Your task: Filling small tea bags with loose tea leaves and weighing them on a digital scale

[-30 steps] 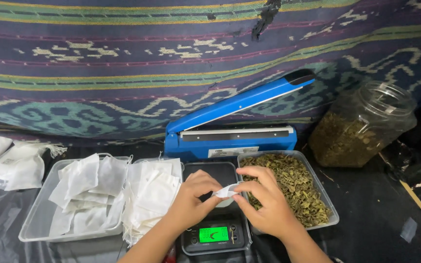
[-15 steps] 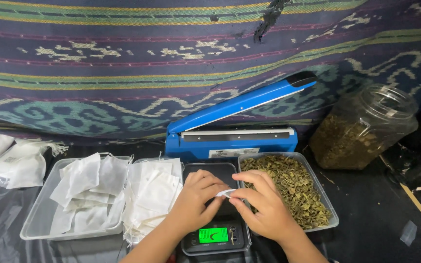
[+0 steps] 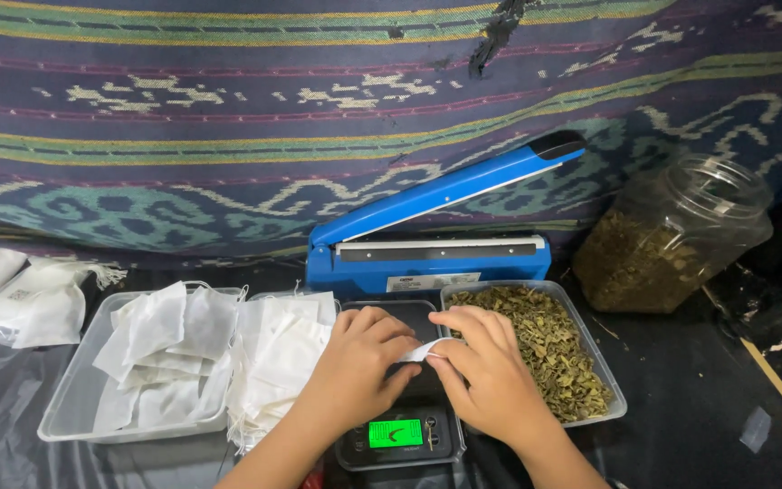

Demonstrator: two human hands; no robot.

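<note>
A small white sachet (image 3: 420, 350) is pinched between the two hands at the lower centre of the frame, just above the dark pan of a digital scale (image 3: 400, 433) whose green display is lit; the left hand (image 3: 355, 376) is curled with fingers and thumb closed on the sachet's left end, and the right hand (image 3: 486, 380) is closed on its right end with the fingertips pressed down on it. Just to the right of the hands, a clear tray of dried green leaves (image 3: 590, 349) is seen, touching the scale's side; to the left, a stack of empty white sachets (image 3: 278, 362) and a clear tray of more sachets (image 3: 70, 412) are laid. Behind the scale, at centre frame, a blue heat sealer (image 3: 432, 244) is stood with its arm raised; at the right edge a clear jar of dried leaves (image 3: 672, 235) is leaned against the patterned cloth (image 3: 183, 118).
</note>
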